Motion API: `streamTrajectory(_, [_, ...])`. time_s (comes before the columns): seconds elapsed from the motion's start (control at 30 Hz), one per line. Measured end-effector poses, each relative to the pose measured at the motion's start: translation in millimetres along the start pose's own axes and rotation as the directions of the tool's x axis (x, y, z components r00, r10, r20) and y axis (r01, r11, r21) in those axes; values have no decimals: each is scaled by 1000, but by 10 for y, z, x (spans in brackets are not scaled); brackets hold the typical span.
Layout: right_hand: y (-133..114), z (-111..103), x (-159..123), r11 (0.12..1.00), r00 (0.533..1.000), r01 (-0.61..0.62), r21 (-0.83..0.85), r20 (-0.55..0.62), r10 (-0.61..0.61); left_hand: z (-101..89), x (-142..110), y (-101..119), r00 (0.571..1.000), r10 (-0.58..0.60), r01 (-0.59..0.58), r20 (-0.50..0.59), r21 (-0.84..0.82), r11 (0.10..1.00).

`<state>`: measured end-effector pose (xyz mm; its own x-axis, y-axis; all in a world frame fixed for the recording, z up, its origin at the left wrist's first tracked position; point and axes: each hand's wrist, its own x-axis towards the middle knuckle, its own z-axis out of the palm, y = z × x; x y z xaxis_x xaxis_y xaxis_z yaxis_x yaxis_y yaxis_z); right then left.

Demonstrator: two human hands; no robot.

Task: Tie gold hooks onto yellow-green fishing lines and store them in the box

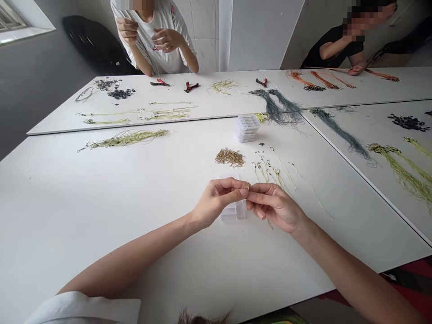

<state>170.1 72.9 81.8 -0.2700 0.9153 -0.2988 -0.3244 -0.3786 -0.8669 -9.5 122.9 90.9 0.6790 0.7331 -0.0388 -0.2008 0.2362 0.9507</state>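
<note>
My left hand and my right hand meet above the white table, fingertips pinched together on a tiny gold bead or clasp. A thin yellow-green cord hangs below my right hand. Under my hands sits a small clear plastic box. Just beyond lie a pile of gold metal pins and several finished yellow-green cords.
A stack of clear boxes stands mid-table. Green cord bundles, grey cords, orange cords, black beads and red pliers lie farther off. One person in white and another in black work opposite.
</note>
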Motion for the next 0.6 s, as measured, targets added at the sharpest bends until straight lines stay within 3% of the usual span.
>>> streamTrajectory(0.27, [-38, -4, -28, 996, 993, 68, -52, -98, -73, -61, 7, -27, 989, -55, 71, -136, 113, 991])
streamTrajectory(0.4, [-53, 21, -38, 985, 980, 119, -122, -142, -136, -38, -11, 27, 977, 102, -32, -187, 345, 938])
streamTrajectory(0.5, [-51, 44, -40, 970, 974, 160, -184, -129, -185, -16, -22, 77, 962, 230, -125, -148, 510, 851])
streamTrajectory(0.6, [-46, 58, -39, 965, 976, 172, -200, -102, -195, 0, -31, 105, 960, 263, -163, -100, 565, 809])
